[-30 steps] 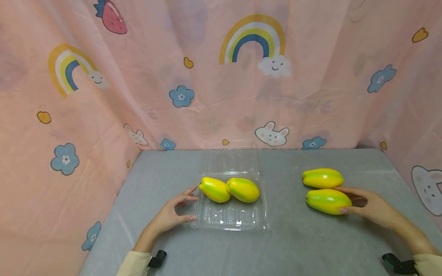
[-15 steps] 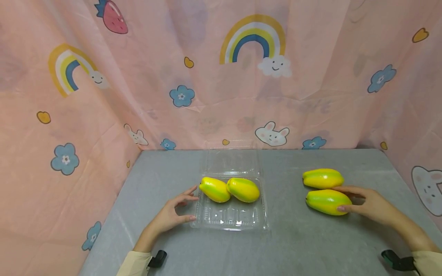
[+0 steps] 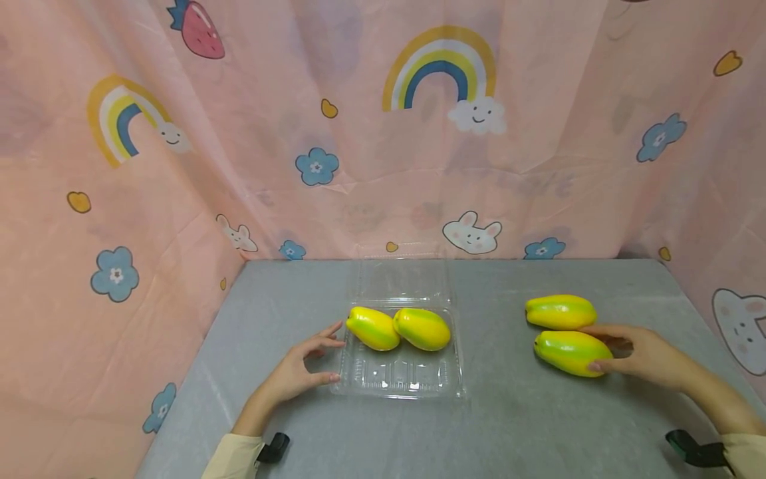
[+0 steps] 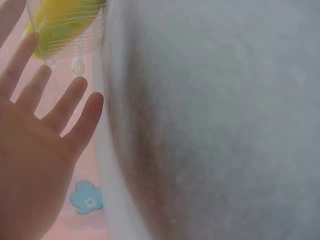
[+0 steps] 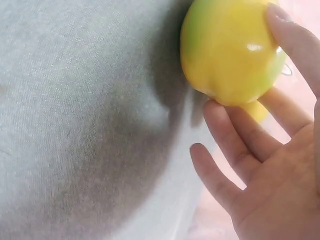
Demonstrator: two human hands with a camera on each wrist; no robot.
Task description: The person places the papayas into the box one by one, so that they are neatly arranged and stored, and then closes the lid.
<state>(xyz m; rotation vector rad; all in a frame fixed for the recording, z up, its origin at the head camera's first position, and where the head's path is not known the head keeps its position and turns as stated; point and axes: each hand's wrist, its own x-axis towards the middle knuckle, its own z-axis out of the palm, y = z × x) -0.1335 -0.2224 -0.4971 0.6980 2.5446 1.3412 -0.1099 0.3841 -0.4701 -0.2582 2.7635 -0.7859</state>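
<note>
Four fingers and thumb of my right hand [image 3: 649, 359] curve round the rear end of the nearer yellow-green papaya [image 3: 571, 352] at the right of the table. In the right wrist view the thumb lies on one side of this papaya [image 5: 227, 50] and fingertips on the other. Just behind it lies another papaya [image 3: 561, 312]. Two more papayas, a left one [image 3: 372, 328] and a right one [image 3: 422, 329], sit side by side in a clear plastic clamshell box [image 3: 397, 392]. My left hand [image 3: 293, 372], fingers spread and relaxed, is at the box's left edge and holds nothing.
The box's transparent lid [image 3: 401, 279] stands raised behind it, towards the back edge of the grey table [image 3: 497, 419]. A pink printed curtain [image 3: 371, 133] encloses the back and both sides.
The nearer right-hand papaya has shifted slightly right and towards me, with my right hand around it. My left hand and the box have stayed in place.
</note>
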